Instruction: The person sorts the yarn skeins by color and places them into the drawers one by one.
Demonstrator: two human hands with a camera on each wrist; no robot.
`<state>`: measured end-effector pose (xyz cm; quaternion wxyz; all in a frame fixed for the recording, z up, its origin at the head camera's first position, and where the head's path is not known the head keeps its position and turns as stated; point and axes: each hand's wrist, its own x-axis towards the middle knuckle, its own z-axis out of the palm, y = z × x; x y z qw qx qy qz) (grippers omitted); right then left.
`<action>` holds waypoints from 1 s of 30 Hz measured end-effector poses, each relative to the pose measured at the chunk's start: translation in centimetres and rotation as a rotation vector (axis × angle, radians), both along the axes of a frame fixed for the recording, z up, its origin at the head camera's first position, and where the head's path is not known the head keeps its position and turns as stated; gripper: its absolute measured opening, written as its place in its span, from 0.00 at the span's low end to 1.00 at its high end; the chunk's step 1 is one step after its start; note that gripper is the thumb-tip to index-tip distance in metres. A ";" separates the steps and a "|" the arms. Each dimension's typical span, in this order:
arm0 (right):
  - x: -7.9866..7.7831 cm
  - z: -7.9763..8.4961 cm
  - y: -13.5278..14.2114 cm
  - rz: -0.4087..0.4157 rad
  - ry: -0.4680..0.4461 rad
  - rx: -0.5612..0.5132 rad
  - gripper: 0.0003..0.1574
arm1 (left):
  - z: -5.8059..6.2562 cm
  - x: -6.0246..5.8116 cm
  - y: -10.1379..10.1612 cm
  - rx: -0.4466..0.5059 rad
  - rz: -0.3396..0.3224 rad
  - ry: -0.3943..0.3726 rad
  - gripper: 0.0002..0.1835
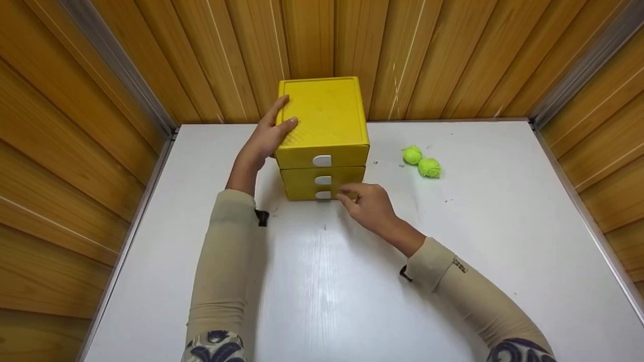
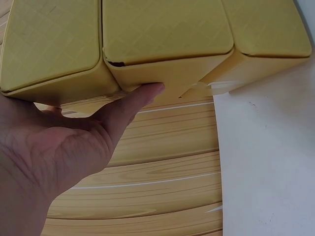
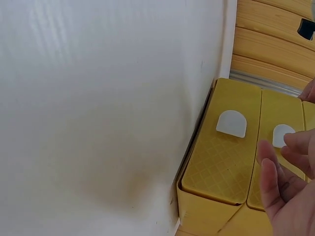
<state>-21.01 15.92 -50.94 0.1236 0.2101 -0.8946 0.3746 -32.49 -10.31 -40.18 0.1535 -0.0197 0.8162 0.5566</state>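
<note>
A yellow three-drawer box [image 1: 322,113] stands on the white table, its drawers shut, with a white tab on each front. My left hand [image 1: 264,138] rests against the box's left side, two digits reaching over the top edge. In the left wrist view one straight digit of the left hand [image 2: 64,152] lies along the box's side. My right hand [image 1: 372,203] is at the lower right of the drawer fronts, fingers loosely bent. In the right wrist view, the right hand [image 3: 295,191] is close to the middle tab [image 3: 282,135]; whether a fingertip touches it I cannot tell. The bottom tab [image 3: 231,123] is uncovered.
Two bright green yarn balls [image 1: 428,168] lie on the white table [image 1: 322,281], right of the box. Wood-patterned panels [image 1: 443,60] rise behind the table and at both sides. Small dark specks dot the tabletop.
</note>
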 end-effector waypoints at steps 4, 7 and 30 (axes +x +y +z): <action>-0.1 -0.1 0.0 -0.005 -0.025 -0.008 0.12 | 0.0 0.0 0.0 -0.002 -0.001 0.008 0.37; -0.1 -0.2 0.0 -0.009 -0.052 -0.014 0.12 | 0.1 0.0 0.1 -0.007 0.000 0.015 0.37; -1.0 -1.3 -1.5 -0.038 -0.290 0.002 0.15 | -0.1 0.0 0.0 0.016 0.018 -0.004 0.36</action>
